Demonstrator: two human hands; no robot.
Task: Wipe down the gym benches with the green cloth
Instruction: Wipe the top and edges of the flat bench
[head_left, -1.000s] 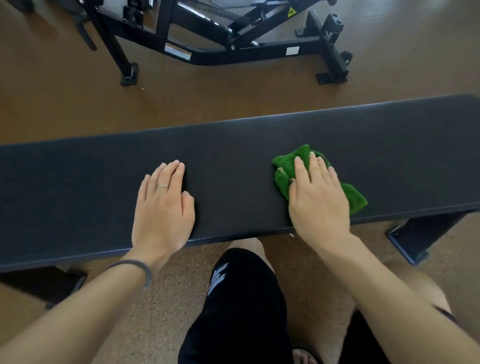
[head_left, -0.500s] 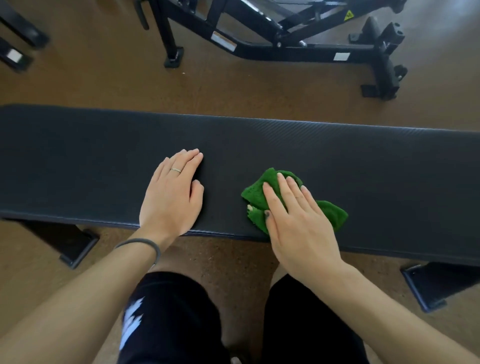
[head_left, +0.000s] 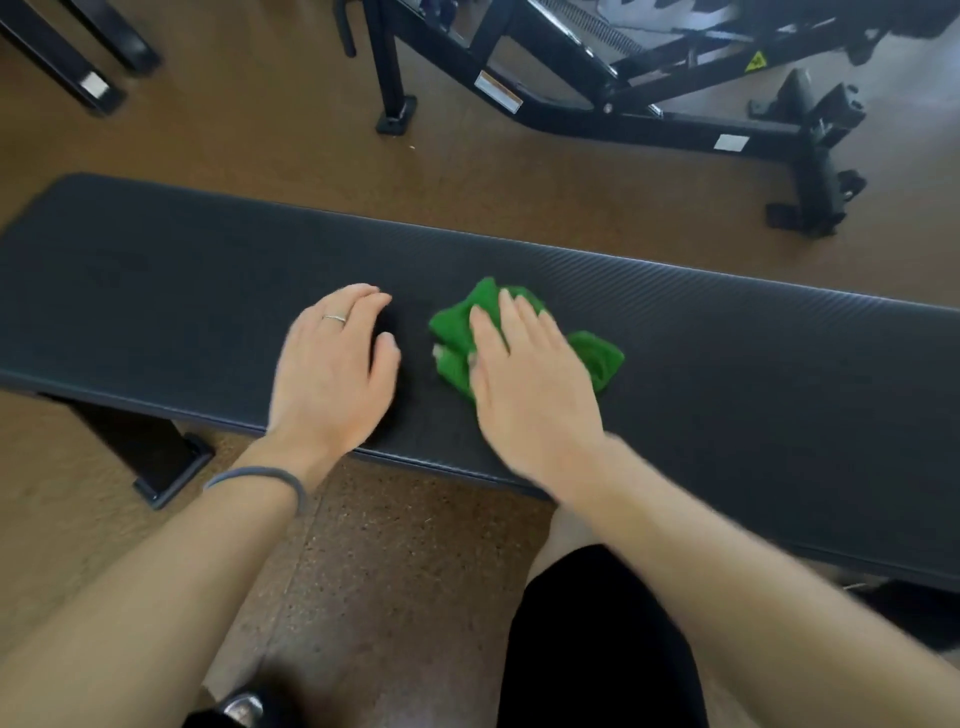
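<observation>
Right hand (head_left: 535, 384) flat on green cloth (head_left: 597, 358), grip open, fingers extended, palm down; nothing clasped.
Cloth lies bunched on the black padded table (head_left: 753, 374), near its middle, pressed under the right palm, with green showing past the fingertips and on both sides. Left hand (head_left: 332, 374) also flat and open, palm down on the table just beside the cloth, not touching it; ring (head_left: 335, 317) on one finger, grey band (head_left: 260, 475) at the wrist. Both hands slightly motion-blurred. Behind the table, on the brown floor (head_left: 234, 150), a black gym frame (head_left: 623, 124) carries a white label (head_left: 497, 92) and a yellow triangle warning sticker (head_left: 756, 62); text on either unreadable. Black shorts (head_left: 597, 649) at lower edge.
</observation>
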